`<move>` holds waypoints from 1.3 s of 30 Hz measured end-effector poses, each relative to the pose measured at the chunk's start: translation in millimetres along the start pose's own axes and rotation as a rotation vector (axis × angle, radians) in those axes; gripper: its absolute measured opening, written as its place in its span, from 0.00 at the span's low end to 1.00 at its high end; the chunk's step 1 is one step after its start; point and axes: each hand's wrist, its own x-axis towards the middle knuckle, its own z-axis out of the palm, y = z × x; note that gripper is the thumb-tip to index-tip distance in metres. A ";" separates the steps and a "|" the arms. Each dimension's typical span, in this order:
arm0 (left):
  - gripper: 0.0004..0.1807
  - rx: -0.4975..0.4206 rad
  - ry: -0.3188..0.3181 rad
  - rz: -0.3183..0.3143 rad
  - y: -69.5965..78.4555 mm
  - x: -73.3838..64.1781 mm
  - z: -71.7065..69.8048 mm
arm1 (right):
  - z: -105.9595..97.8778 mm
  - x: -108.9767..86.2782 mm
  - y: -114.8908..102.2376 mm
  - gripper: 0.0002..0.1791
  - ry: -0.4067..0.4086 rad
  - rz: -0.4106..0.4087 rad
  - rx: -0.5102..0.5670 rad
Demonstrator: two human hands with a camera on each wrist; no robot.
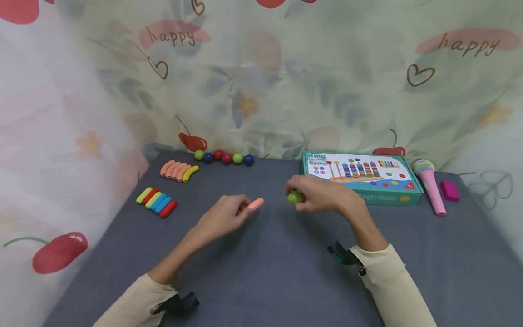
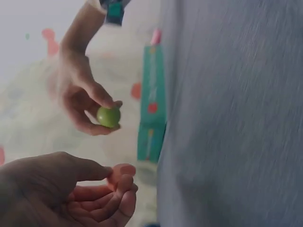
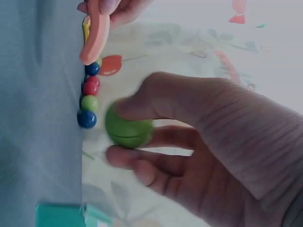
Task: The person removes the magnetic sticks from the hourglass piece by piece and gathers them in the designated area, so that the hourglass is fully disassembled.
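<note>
My left hand (image 1: 222, 216) pinches a salmon-pink curved piece (image 1: 256, 204) between thumb and fingers, held above the grey table. Its bent, tube-like shape shows best in the right wrist view, where the curved piece (image 3: 97, 35) hangs at the top. Across from it, my right hand (image 1: 323, 193) grips a shiny green ball (image 1: 295, 197) between thumb and fingertips, also above the table. A thin groove runs across the ball (image 3: 128, 132) in the right wrist view. The two hands are apart, and the held things do not touch.
Salmon and yellow curved pieces (image 1: 176, 170) lie in a row at the back left, behind coloured sticks (image 1: 157, 201). Several balls (image 1: 226, 158) line the back edge. A green game box (image 1: 363, 178), a pink microphone (image 1: 431, 188) and a magenta block (image 1: 450, 191) sit right.
</note>
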 end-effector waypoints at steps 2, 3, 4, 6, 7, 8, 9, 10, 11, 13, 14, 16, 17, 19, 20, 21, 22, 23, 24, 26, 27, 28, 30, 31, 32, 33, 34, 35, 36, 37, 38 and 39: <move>0.15 -0.053 0.030 -0.058 -13.7 3.5 -9.3 | -6.2 14.2 -0.2 0.14 0.060 -0.025 -0.015; 0.17 -0.075 0.047 -0.083 -20.5 6.0 -13.5 | -8.7 23.0 1.2 0.15 0.088 -0.026 -0.021; 0.18 -0.096 0.064 -0.107 -28.2 9.3 -17.3 | -10.9 32.3 3.0 0.16 0.113 -0.019 -0.033; 0.20 -0.131 0.108 -0.140 -44.7 17.5 -24.8 | -12.7 52.3 8.9 0.17 0.161 0.004 -0.041; 0.20 -0.144 0.132 -0.151 -53.6 22.3 -28.2 | -12.3 63.1 12.8 0.18 0.184 0.018 -0.041; 0.19 -0.156 0.149 -0.162 -62.6 27.3 -31.5 | -10.6 74.2 17.1 0.18 0.206 0.039 -0.035; 0.19 -0.165 0.165 -0.173 -72.0 32.2 -34.3 | -8.3 84.9 21.5 0.18 0.226 0.065 -0.028; 0.19 -0.173 0.175 -0.187 -81.9 37.2 -36.5 | -4.9 95.3 26.3 0.18 0.248 0.088 -0.024; 0.19 -0.177 0.185 -0.205 -90.5 41.7 -38.4 | -0.7 105.0 31.3 0.18 0.274 0.108 -0.009; 0.19 -0.176 0.205 -0.260 -106.0 49.9 -40.9 | 9.2 122.2 41.7 0.17 0.329 0.149 0.010; 0.19 -0.172 0.212 -0.292 -112.4 52.8 -42.2 | 14.6 129.5 46.6 0.17 0.350 0.169 0.022; 0.19 -0.157 0.235 -0.357 -121.3 56.6 -44.2 | 24.5 140.9 54.8 0.17 0.373 0.200 0.046; 0.18 -0.146 0.250 -0.381 -123.9 57.4 -45.0 | 28.8 145.0 57.9 0.17 0.376 0.218 0.059; 0.18 -0.128 0.270 -0.405 -126.3 57.9 -45.7 | 36.0 149.5 62.5 0.18 0.361 0.263 0.085; 0.18 -0.116 0.278 -0.406 -126.0 57.7 -45.8 | 38.7 150.4 64.1 0.19 0.349 0.288 0.099; 0.18 -0.096 0.288 -0.405 -125.1 57.5 -45.8 | 40.7 150.7 65.3 0.20 0.339 0.313 0.114; 0.18 -0.076 0.296 -0.396 -123.9 57.0 -45.9 | 42.3 150.8 66.2 0.21 0.331 0.338 0.123; 0.18 -0.054 0.302 -0.391 -122.4 56.5 -46.2 | 43.5 150.6 67.1 0.21 0.329 0.356 0.125; 0.19 -0.027 0.306 -0.384 -120.8 56.0 -46.5 | 44.4 150.4 67.7 0.22 0.327 0.374 0.129; 0.22 0.031 0.314 -0.380 -117.6 54.9 -47.3 | 45.4 149.7 68.1 0.22 0.335 0.401 0.132; 0.22 0.064 0.315 -0.377 -116.4 54.4 -47.9 | 45.9 149.6 68.0 0.22 0.341 0.413 0.134; 0.22 0.091 0.310 -0.376 -115.1 53.9 -48.6 | 46.5 149.6 67.9 0.21 0.349 0.420 0.133; 0.20 0.145 0.300 -0.393 -114.0 53.4 -49.4 | 47.7 150.2 67.0 0.20 0.354 0.428 0.139; 0.20 0.174 0.294 -0.404 -114.0 53.2 -49.7 | 48.5 150.7 66.4 0.20 0.353 0.431 0.141; 0.19 0.202 0.286 -0.406 -113.8 54.3 -49.5 | 49.2 150.4 66.5 0.19 0.351 0.435 0.145; 0.20 0.226 0.281 -0.407 -113.5 55.3 -49.2 | 49.8 150.2 66.6 0.19 0.350 0.439 0.147; 0.21 0.245 0.280 -0.409 -113.5 56.5 -48.7 | 50.4 149.9 66.5 0.19 0.348 0.444 0.147; 0.22 0.258 0.281 -0.407 -113.6 57.5 -48.0 | 50.8 149.7 66.6 0.19 0.346 0.452 0.148; 0.23 0.270 0.285 -0.397 -113.8 58.4 -47.2 | 51.1 149.3 66.8 0.19 0.348 0.457 0.145; 0.24 0.281 0.293 -0.386 -114.0 59.1 -46.5 | 51.4 148.9 66.9 0.19 0.349 0.465 0.145; 0.24 0.288 0.302 -0.373 -114.1 59.5 -45.8 | 51.6 148.4 67.0 0.19 0.350 0.468 0.144; 0.25 0.298 0.313 -0.366 -114.5 59.0 -45.3 | 51.7 148.8 66.6 0.20 0.351 0.468 0.143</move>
